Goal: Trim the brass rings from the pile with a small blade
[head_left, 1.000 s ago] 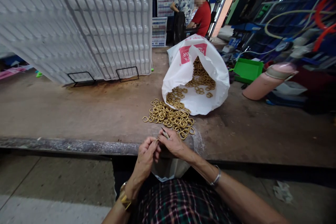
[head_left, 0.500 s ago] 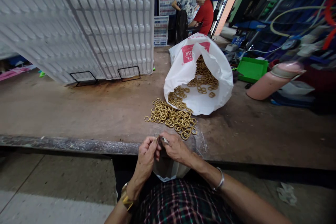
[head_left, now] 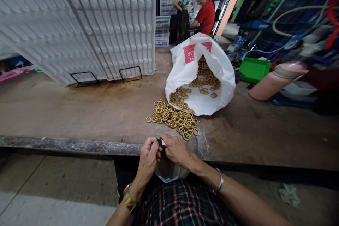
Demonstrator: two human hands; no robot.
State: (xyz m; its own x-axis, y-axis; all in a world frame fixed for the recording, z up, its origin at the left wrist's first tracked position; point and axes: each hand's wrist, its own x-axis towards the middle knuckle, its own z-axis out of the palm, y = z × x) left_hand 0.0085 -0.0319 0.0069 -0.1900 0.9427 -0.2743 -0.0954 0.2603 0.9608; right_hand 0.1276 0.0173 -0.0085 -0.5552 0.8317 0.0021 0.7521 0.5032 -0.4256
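Observation:
My left hand [head_left: 147, 158] and my right hand [head_left: 177, 150] meet at the near edge of the workbench [head_left: 79, 116], fingers pinched together. My right hand holds a small metal tool [head_left: 161, 142]. My left hand pinches something tiny that I cannot make out. Just beyond them lies a heap of brass rings [head_left: 173, 118], spilling from a white plastic bag [head_left: 201, 74] that lies on its side. A clear plastic bag [head_left: 169, 171] hangs under my hands over my lap.
A stack of white moulded trays [head_left: 79, 24] leans at the back left. Two people [head_left: 197, 5] sit behind the bench. A green tray [head_left: 254, 70], a pink cylinder [head_left: 275, 79], hoses and blue crates crowd the right.
My hands have dropped slightly toward me and closed tighter together. The metal tool, which pointed up between the fingers a second ago, is now mostly hidden in them.

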